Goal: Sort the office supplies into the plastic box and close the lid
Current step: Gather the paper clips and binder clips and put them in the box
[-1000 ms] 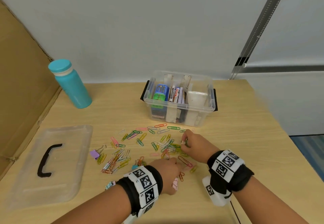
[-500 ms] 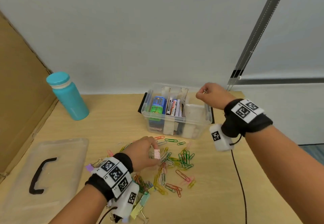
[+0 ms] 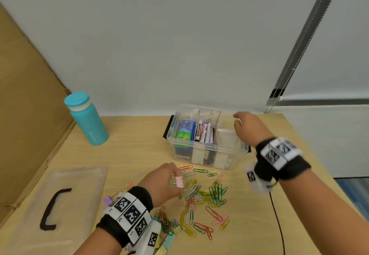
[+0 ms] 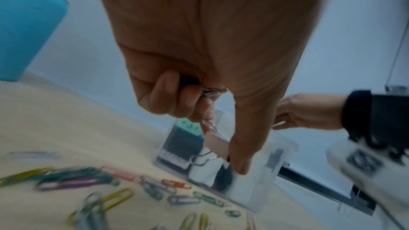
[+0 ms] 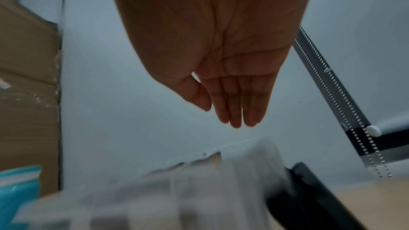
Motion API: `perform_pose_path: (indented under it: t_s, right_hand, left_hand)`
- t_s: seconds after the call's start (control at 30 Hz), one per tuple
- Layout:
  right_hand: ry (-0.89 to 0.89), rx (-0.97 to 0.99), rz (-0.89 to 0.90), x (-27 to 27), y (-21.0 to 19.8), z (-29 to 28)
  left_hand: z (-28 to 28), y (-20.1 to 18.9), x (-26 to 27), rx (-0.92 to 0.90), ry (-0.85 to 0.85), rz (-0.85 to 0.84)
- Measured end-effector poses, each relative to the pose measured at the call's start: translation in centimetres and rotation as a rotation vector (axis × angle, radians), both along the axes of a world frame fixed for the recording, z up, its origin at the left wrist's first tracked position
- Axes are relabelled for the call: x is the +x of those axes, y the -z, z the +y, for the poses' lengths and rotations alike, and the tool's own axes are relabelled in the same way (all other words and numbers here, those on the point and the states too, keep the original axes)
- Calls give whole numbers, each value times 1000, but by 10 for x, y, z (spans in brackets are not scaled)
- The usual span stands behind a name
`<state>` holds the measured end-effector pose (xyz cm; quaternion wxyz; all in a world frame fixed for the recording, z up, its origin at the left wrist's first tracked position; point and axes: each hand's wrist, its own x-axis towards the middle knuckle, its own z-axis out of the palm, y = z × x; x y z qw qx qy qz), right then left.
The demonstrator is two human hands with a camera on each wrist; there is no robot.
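So the clear plastic box point(image 3: 207, 154) sits toward the back of the table point(image 3: 259, 224) with its lid point(image 3: 54, 200) off and parked flat over on the left, which makes sense since there's a whole mess of paper clips point(image 3: 201, 200) still spread out right in front of the box, and keeping the top open lets both hands drop stuff in. The box already has a few things standing in its compartments, markers and something green and blue, but I can't read what they are. The left hand point(image 3: 161, 182) is down low over the pile with its fingers point(image 4: 168, 97) curled in, pinching a pink binder clip point(image 3: 179, 181) between thumb and fingertips; the wrist view shows at least one more clip tucked into the palm, looks like it's collecting a little handful before making the trip. The right hand point(image 3: 248, 127) hovers over the right end of the box, fingers point(image 5: 234, 109) straight and close together, palm empty as far as I can see, touching nothing. A teal bottle point(image 3: 86, 118) stands off to the left, out of the way. My guess is plenty of sorting left.
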<state>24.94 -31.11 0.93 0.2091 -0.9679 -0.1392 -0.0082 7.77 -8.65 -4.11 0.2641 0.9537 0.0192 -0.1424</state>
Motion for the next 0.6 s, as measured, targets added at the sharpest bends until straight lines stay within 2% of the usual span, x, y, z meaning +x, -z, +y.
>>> perform_pose_path:
  t_s: [0.2, 0.4, 0.47, 0.6]
  right_hand:
    - [-14, 29, -130, -52, 66, -18]
    - [18, 103, -229, -52, 88, -10]
    - [15, 90, -228, -52, 91, -10]
    - [20, 73, -223, -53, 90, -8]
  left_hand:
    - [-44, -51, 47, 19, 90, -181]
    - [-99, -91, 150, 168, 121, -307]
    - [-109, -93, 179, 255, 114, -305]
    - [-119, -81, 213, 386, 144, -187]
